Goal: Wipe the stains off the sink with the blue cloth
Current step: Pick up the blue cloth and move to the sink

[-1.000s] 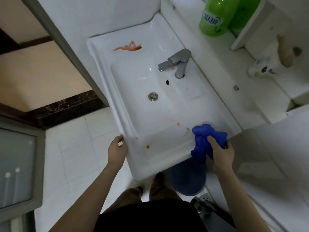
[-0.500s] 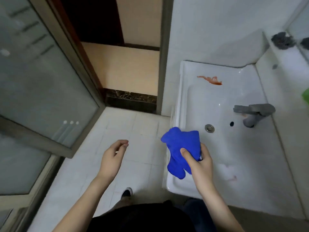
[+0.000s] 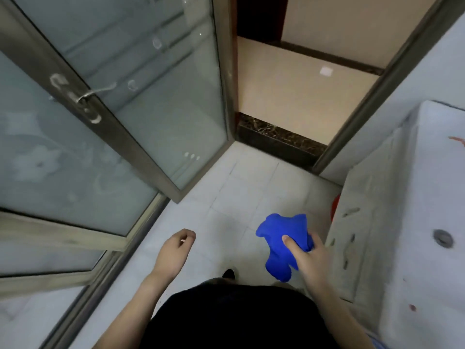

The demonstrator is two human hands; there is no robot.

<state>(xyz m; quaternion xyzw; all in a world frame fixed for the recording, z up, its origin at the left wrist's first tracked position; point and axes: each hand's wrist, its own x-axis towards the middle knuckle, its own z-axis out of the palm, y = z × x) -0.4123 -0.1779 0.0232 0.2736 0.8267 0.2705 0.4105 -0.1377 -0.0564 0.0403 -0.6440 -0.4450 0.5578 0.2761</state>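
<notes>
I see a pale tiled floor (image 3: 234,192) underfoot, a frosted glass door (image 3: 105,127) with a metal handle (image 3: 88,96) along the left, and a doorway with a dark marble threshold (image 3: 279,139) at the top. One white sink (image 3: 427,197) runs down the right edge of the view; one drain (image 3: 442,238) shows in its basin. I count two red stains on it: one streak (image 3: 456,140) at the far corner and one small spot (image 3: 412,307) near the front edge. My right hand (image 3: 312,258) grips one blue cloth (image 3: 281,244), thumb pressed across it, fingers closed behind; the cloth hangs bunched over the floor, just beside the sink's outer side and not touching it. My left hand (image 3: 173,250) holds nothing, fingers loosely curled, over the floor. One dark shoe tip (image 3: 228,274) shows below. No writing is legible.
</notes>
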